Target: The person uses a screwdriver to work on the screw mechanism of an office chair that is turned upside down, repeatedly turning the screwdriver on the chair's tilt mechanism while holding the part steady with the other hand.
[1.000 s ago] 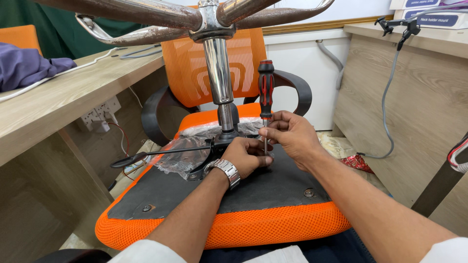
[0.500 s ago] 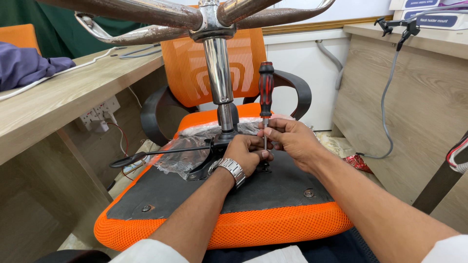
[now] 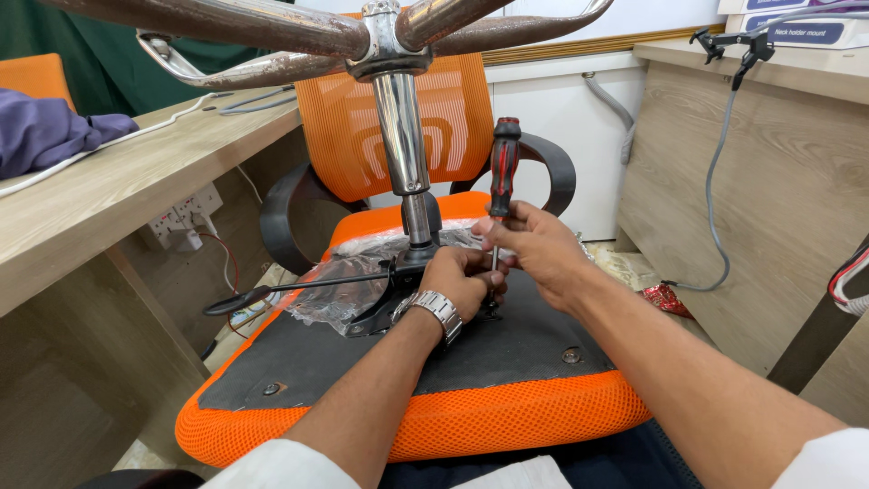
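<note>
an orange office chair (image 3: pixel 407 426) is lying upside down, its black seat underside (image 3: pixel 489 349) facing up and the orange mesh edge running along the near side. the chrome gas column (image 3: pixel 403 145) is rising from the mechanism plate near the far edge of the underside, with the star base (image 3: pixel 272 32) spreading across the top of the view.

the screwdriver (image 3: pixel 502 167), red and black handle, is standing upright just right of the column, its thin shaft pointing down toward the underside near the plate. the tip itself is hidden behind the fingers.

the right hand (image 3: pixel 534 249) is grasping the screwdriver at the bottom of the handle, fingers wrapped round where handle meets shaft; most of the handle is sticking up above the hand. the left hand (image 3: pixel 466 281), with a metal wristwatch (image 3: pixel 434 312) on the wrist, is curled just below and left of the right one, fingertips pinching at the shaft low down; whether they are gripping the shaft or something at its tip, cannot tell. the two hands are touching.

crinkled clear plastic wrap (image 3: pixel 348 281) is lying around the mechanism on the left side, and a black adjustment lever (image 3: pixel 272 294) is sticking out past the left edge of the underside. two screws are showing in the underside, one near the front left corner (image 3: pixel 270 389), one near the front right (image 3: pixel 570 356).

a wooden desk (image 3: pixel 109 199) is standing at left, another wooden desk (image 3: pixel 778 181) at right with a grey cable (image 3: pixel 715 199) hanging down it.
</note>
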